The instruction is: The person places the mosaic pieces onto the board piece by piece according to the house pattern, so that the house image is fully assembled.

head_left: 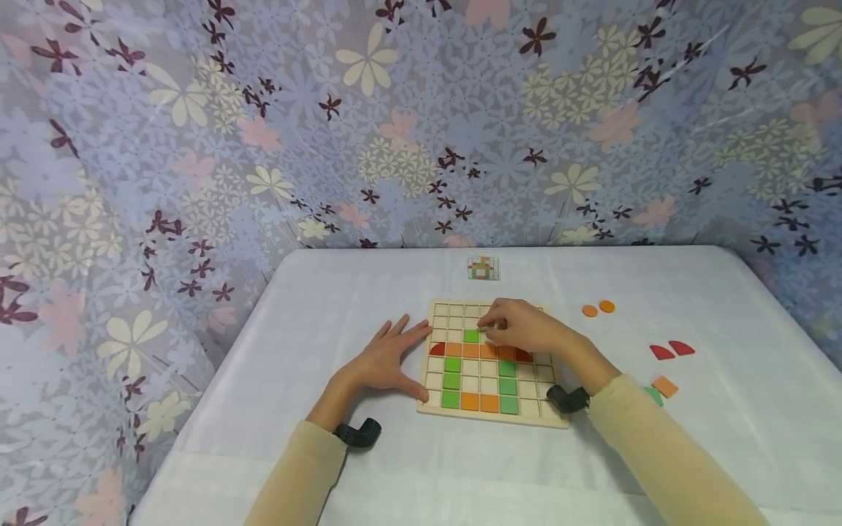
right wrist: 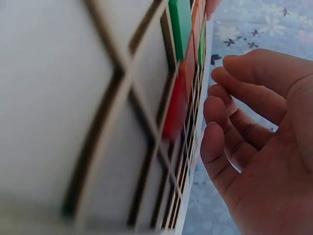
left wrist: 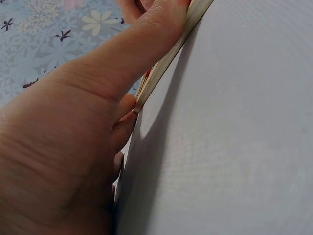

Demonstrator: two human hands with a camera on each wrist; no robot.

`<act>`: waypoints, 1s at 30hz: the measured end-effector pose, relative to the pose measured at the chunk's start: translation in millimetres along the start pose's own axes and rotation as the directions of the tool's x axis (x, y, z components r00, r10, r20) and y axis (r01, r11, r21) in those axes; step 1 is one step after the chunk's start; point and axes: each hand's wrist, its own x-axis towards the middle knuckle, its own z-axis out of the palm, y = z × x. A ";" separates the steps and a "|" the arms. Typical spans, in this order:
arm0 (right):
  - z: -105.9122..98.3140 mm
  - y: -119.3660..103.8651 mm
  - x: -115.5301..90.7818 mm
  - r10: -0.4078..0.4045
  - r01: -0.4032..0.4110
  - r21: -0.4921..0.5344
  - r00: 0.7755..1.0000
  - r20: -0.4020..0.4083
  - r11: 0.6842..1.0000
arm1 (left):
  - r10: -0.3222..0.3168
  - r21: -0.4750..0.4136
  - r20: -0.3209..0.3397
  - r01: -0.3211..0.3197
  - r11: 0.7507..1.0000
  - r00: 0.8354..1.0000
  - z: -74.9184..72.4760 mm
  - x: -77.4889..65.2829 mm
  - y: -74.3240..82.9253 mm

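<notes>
A wooden grid board (head_left: 490, 418) lies on the table. Green squares (head_left: 452, 381) form two columns below a row of orange squares (head_left: 471, 351), with a red quarter-round piece (head_left: 437, 349) at the row's left end. My left hand (head_left: 384, 361) spreads its fingers along the board's left side, thumb and fingertips touching the edge (left wrist: 164, 66). Over the upper middle of the grid, my right hand (head_left: 526, 325) pinches a small green piece, mostly hidden by the fingers, beside a placed green square (head_left: 471, 336). In the right wrist view its thumb and index fingertip nearly meet.
A small pattern card (head_left: 483, 268) lies behind the board. To the right are two orange discs (head_left: 607, 306), two red quarter-round pieces (head_left: 681, 348), an orange square (head_left: 665, 386) and a green piece (head_left: 654, 395). A flowered curtain (head_left: 408, 131) hangs behind the table.
</notes>
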 end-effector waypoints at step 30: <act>-41.8 37.2 -116.0 0.202 -0.208 -0.044 0.973 -0.109 0.977 | 0.019 -0.015 -0.019 -0.019 1.000 1.000 2.4 0.8 0.0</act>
